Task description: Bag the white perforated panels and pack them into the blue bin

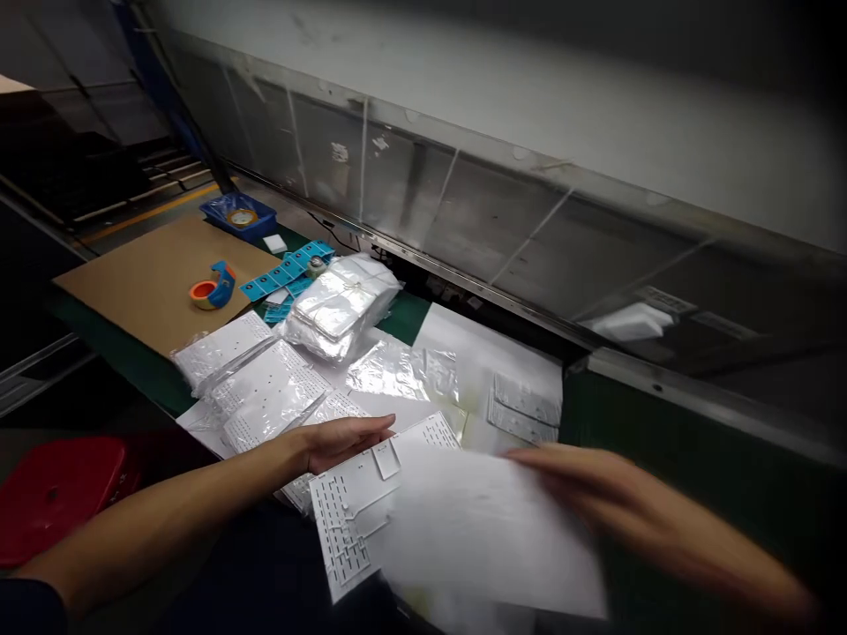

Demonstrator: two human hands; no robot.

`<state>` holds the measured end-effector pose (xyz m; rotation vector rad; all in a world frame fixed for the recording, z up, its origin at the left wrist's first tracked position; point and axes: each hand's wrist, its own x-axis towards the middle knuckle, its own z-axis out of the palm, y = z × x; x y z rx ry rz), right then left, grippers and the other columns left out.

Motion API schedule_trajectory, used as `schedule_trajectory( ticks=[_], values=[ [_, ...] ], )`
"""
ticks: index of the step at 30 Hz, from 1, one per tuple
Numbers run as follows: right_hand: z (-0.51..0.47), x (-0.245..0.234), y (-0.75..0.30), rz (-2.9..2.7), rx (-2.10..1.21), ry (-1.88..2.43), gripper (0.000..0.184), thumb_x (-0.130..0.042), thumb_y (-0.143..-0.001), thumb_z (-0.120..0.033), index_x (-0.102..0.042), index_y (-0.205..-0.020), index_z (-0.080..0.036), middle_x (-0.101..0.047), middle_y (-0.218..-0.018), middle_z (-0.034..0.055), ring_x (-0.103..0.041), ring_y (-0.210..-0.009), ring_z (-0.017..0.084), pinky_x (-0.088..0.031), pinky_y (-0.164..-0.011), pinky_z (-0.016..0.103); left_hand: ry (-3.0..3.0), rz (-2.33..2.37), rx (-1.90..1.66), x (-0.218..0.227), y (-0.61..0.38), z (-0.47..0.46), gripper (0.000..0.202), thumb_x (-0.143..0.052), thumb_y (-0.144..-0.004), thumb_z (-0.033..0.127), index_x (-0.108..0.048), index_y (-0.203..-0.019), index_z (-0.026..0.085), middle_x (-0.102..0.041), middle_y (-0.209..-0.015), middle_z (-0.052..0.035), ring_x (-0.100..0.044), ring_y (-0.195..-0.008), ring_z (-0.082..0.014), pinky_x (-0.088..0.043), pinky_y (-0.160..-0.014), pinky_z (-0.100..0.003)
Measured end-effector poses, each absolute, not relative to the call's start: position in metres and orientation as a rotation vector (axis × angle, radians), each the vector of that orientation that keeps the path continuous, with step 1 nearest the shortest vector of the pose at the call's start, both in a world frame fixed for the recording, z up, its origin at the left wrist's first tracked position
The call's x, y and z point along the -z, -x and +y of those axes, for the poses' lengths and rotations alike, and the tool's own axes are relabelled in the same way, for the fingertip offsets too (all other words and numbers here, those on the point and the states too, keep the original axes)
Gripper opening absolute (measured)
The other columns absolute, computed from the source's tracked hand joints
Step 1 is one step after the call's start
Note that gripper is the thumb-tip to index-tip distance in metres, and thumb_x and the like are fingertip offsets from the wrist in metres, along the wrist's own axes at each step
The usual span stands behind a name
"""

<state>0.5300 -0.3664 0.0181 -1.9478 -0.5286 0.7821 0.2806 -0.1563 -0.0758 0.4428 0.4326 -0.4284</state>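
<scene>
My left hand (348,439) is closed on the upper edge of a white plastic panel (350,520) with rows of slots and raised ribs. A plain white sheet (490,529), smeared by motion, lies across the panel's right part and hides it. At the sheet's upper right edge, my right hand (575,476) grips it, blurred, with its fingers partly hidden. Just beyond my left hand are several similar slotted panels in clear plastic bags (265,392).
A stack of clear bags (344,295) stands behind the bagged panels. On cardboard (152,273) sits an orange-and-blue tape dispenser (215,287), near turquoise label strips (284,269) and a blue bin (238,216). More panels (522,406) lie right. A red stool (63,498) stands left.
</scene>
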Motion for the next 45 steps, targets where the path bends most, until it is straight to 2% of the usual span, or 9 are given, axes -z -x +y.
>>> schedule_trajectory(
  ticks=[3,5,11,15,21,29,33,37,45],
  values=[
    [-0.316,-0.027,-0.485,-1.161,-1.527,1.692,0.021,-0.065,-0.066,-0.013,-0.071,-0.084,-0.023,-0.071,-0.089,0.0014,-0.064,-0.085,0.023,-0.045,-0.085,0.04,-0.494,0.38,0.537,0.072,-0.283,-0.165,0.046,-0.05,-0.082,0.052,-0.067,-0.097,0.012,-0.068,-0.097,-0.0136,-0.063,-0.089,-0.026,-0.045,-0.08,-0.035],
    [-0.283,-0.024,-0.46,-1.412,-1.657,1.556,0.025,-0.055,-0.073,-0.013,-0.07,-0.09,-0.024,-0.071,-0.093,-0.0013,-0.063,-0.088,0.021,-0.042,-0.086,0.039,-0.545,0.388,0.528,0.071,-0.279,-0.167,0.041,-0.054,-0.081,0.048,-0.067,-0.098,0.013,-0.068,-0.095,-0.0118,-0.063,-0.09,-0.0251,-0.044,-0.082,-0.034],
    [-0.271,-0.004,-0.43,-1.578,-0.906,1.865,0.028,-0.056,-0.078,-0.019,-0.066,-0.101,-0.031,-0.066,-0.103,0.0012,-0.057,-0.097,0.026,-0.04,-0.087,0.046,-0.505,0.395,0.411,0.076,-0.252,-0.158,0.038,-0.056,-0.082,0.042,-0.065,-0.101,0.01,-0.067,-0.095,-0.0134,-0.063,-0.084,-0.0216,-0.045,-0.08,-0.032],
    [-0.306,0.015,-0.415,-0.929,-0.392,2.009,0.03,-0.059,-0.079,-0.035,-0.06,-0.109,-0.029,-0.058,-0.117,0.0046,-0.05,-0.111,0.027,-0.037,-0.095,0.047,-0.567,0.448,0.216,0.078,-0.237,-0.156,0.031,-0.06,-0.081,0.03,-0.062,-0.106,0.011,-0.066,-0.095,-0.0137,-0.064,-0.083,-0.0229,-0.047,-0.078,-0.036],
    [-0.32,0.076,-0.338,-0.038,-0.925,1.703,0.061,-0.06,-0.073,-0.055,-0.048,-0.121,-0.021,-0.064,-0.106,0.0113,-0.061,-0.092,0.029,-0.049,-0.079,0.046,-0.658,0.478,-0.076,0.073,-0.243,-0.17,0.039,-0.053,-0.085,0.039,-0.055,-0.115,0.014,-0.064,-0.102,-0.0135,-0.061,-0.091,-0.0244,-0.048,-0.08,-0.039],
    [-0.353,0.068,-0.362,0.244,-0.812,1.525,0.084,-0.063,-0.072,-0.051,-0.022,-0.141,-0.026,-0.056,-0.127,0.0074,-0.053,-0.112,0.031,-0.047,-0.087,0.046,-0.934,0.683,-0.463,0.089,-0.252,-0.159,0.04,-0.055,-0.084,0.036,-0.05,-0.119,0.018,-0.058,-0.079,-0.001,-0.055,-0.067,-0.0116,-0.046,-0.071,-0.03],
    [-0.371,0.067,-0.372,0.227,-0.914,1.519,0.07,-0.054,-0.076,-0.052,-0.034,-0.138,-0.025,-0.043,-0.139,0.001,-0.029,-0.132,0.03,-0.033,-0.103,0.046,-0.858,0.75,-0.349,0.097,-0.247,-0.147,0.066,-0.068,-0.074,0.03,-0.036,-0.132,0.021,-0.051,-0.065,0.0059,-0.051,-0.056,-0.0082,-0.043,-0.063,-0.025],
    [-0.352,0.069,-0.345,-0.01,-1.09,1.322,0.058,-0.051,-0.077,-0.05,-0.048,-0.129,-0.024,-0.04,-0.141,-0.0012,-0.016,-0.137,0.025,-0.018,-0.11,0.04,-0.882,0.725,-0.158,0.104,-0.248,-0.142,0.045,-0.067,-0.073,0.031,-0.058,-0.112,0.012,-0.057,-0.067,-0.0009,-0.056,-0.061,-0.0129,-0.045,-0.062,-0.028],
    [-0.317,0.085,-0.317,-0.032,-1.349,1.014,0.069,-0.06,-0.07,-0.053,-0.047,-0.13,-0.021,-0.046,-0.136,0.0069,-0.035,-0.128,0.029,-0.026,-0.105,0.042,-1.124,0.638,-0.289,0.087,-0.248,-0.141,0.034,-0.05,-0.085,0.042,-0.066,-0.101,0.015,-0.063,-0.081,-0.0054,-0.058,-0.071,-0.0156,-0.047,-0.067,-0.029]
  ],
)
